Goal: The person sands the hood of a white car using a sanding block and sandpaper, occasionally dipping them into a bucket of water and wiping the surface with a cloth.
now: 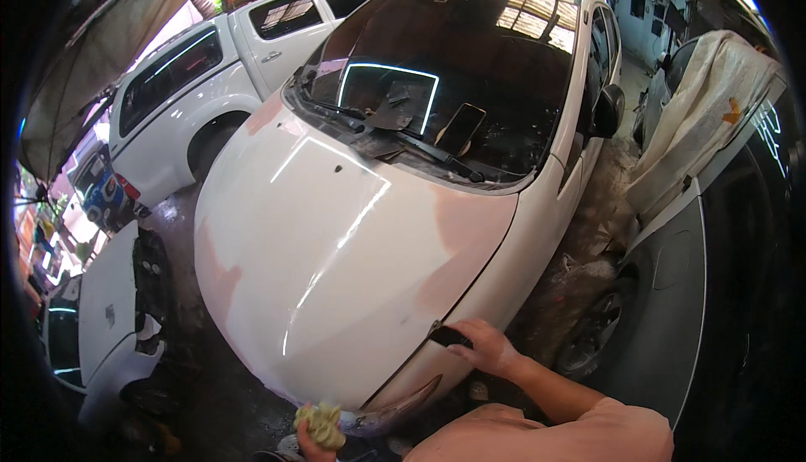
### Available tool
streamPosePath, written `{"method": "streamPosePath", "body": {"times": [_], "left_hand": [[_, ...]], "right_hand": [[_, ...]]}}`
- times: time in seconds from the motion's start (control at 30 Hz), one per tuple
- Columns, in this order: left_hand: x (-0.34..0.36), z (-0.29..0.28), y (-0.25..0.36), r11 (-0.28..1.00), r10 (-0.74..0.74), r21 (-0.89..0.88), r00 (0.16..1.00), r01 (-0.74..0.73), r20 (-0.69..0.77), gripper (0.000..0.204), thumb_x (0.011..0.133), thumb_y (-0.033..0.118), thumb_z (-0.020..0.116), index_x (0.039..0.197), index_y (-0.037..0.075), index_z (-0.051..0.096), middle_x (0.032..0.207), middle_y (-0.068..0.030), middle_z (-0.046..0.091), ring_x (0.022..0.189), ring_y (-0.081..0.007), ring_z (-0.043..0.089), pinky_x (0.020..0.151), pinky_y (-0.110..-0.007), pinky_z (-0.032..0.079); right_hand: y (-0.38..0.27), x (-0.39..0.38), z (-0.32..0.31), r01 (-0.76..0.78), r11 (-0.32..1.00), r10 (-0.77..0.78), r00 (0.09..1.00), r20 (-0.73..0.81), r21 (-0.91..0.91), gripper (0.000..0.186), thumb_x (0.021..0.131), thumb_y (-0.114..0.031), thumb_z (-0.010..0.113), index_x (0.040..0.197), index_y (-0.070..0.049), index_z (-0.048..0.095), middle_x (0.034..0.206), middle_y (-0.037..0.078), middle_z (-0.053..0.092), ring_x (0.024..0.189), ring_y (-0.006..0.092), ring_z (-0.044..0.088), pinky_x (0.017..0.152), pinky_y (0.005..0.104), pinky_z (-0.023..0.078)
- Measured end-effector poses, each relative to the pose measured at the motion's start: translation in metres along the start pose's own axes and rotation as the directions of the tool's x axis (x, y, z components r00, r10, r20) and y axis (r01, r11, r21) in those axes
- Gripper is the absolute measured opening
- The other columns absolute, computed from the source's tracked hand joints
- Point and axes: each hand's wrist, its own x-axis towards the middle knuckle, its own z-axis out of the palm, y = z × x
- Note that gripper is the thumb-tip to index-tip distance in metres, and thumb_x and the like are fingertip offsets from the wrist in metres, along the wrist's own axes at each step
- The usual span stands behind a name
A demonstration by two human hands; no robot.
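L hand (313,445) clutching the cloth (322,426) by the hood's (378,260) front edge; R hand (485,349), well apart, gripping a dark block (447,336) at the hood seam. Prob. surface prep, rubbing stage; next stroke wants block flat, pressure even.

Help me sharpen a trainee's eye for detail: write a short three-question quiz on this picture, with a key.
1. Which hand holds the crumpled, soft yellow-green wad?
2. True or false: a dark, flat rectangular phone rests at the lower part of the dark glass windshield.
3. What colour are the irregular, dull patches on the curved white hood?
A) blue
B) pinkish-brown
C) black

Key:
1. The left hand, at the lower edge of the picture.
2. True.
3. B.
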Motion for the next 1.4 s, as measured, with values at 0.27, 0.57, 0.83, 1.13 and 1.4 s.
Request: {"method": "streamPosePath", "body": {"times": [0.27, 0.57, 0.83, 1.13, 1.4], "left_hand": [[0.143, 0.398, -0.103, 0.747, -0.139, 0.618, 0.851, -0.245, 0.506, 0.048, 0.093, 0.014, 0.071, 0.138, 0.0, 0.061, 0.12, -0.0113, 0.069, 0.109, -0.0205, 0.069, 0.097, -0.034, 0.055], [0.192, 0.543, -0.238, -0.38, -0.076, 0.356, 0.413, -0.854, 0.908, 0.043, 0.085, 0.019, 0.078, 0.126, 0.01, 0.068, 0.12, -0.0126, 0.069, 0.119, -0.036, 0.061, 0.105, -0.049, 0.047], [0.285, 0.537, -0.19, -0.391, 0.039, 0.454, 0.478, -0.801, 0.877, 0.055, 0.088, 0.034, 0.079, 0.136, 0.012, 0.063, 0.139, -0.0161, 0.059, 0.13, -0.0398, 0.052, 0.111, -0.054, 0.042], [0.164, 0.439, -0.177, 0.247, 0.272, 0.563, 0.614, -0.789, 0.741, 0.027, 0.104, 0.022, 0.065, 0.12, -0.001, 0.065, 0.114, -0.0174, 0.069, 0.105, -0.0325, 0.068, 0.09, -0.045, 0.053], [0.127, 0.367, -0.157, 0.778, 0.225, 0.449, 0.863, -0.439, 0.453, 0.037, 0.105, 0.025, 0.07, 0.127, -0.004, 0.062, 0.118, -0.0163, 0.069, 0.102, -0.0179, 0.07, 0.083, -0.03, 0.06]], "right_hand": [[0.074, -0.021, -0.098, -0.162, 0.987, 0.153, 0.961, -0.231, -0.018, 0.046, 0.091, -0.018, 0.08, 0.132, -0.002, 0.066, 0.125, 0.02, 0.069, 0.119, 0.0403, 0.064, 0.102, 0.0454, 0.052], [0.106, -0.079, -0.133, -0.381, 0.924, 0.349, 0.873, -0.341, -0.03, 0.048, 0.092, -0.021, 0.078, 0.133, 0.001, 0.065, 0.129, 0.021, 0.068, 0.12, 0.04, 0.063, 0.106, 0.045, 0.05], [0.082, -0.075, -0.12, -0.358, 0.934, 0.327, 0.853, -0.407, 0.0, 0.05, 0.092, -0.023, 0.079, 0.133, 0.002, 0.064, 0.128, 0.022, 0.067, 0.121, 0.0404, 0.063, 0.105, 0.0449, 0.05], [0.045, 0.049, -0.076, -0.226, 0.974, 0.193, 0.847, -0.495, -0.007, 0.041, 0.09, -0.02, 0.08, 0.124, -0.002, 0.065, 0.119, 0.017, 0.067, 0.113, 0.0392, 0.062, 0.099, 0.0476, 0.05], [0.006, 0.099, 0.018, 0.027, 0.926, -0.218, 0.852, -0.475, -0.377, 0.06, 0.085, -0.015, 0.08, 0.14, 0.0, 0.062, 0.132, 0.018, 0.062, 0.12, 0.0404, 0.058, 0.105, 0.0502, 0.047]]}}
